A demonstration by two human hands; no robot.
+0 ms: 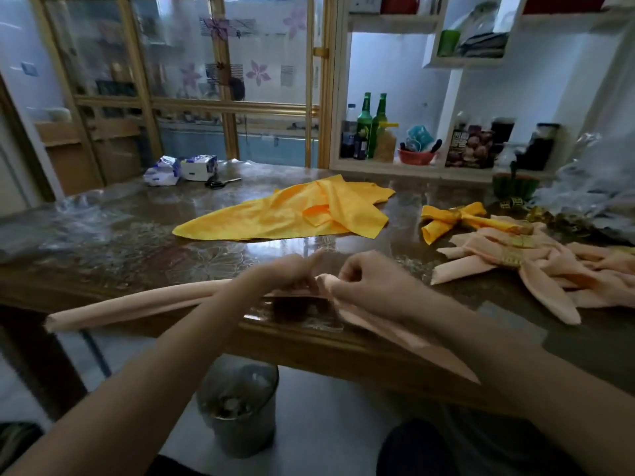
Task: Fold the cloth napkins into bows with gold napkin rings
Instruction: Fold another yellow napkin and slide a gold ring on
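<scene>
As the right hand [367, 283] pinched the peach napkin [137, 305] at its middle, the left hand [288, 273] pressed alongside, fingers blurred; that fold probably needed holding tight, centred

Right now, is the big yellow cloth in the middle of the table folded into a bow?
No, the yellow cloth lies loose and spread out on the table.

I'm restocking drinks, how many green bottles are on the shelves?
2: one green bottle and a second green bottle right beside it, upright on the lower shelf, left of the red bowl. More may hide behind other containers.
</scene>
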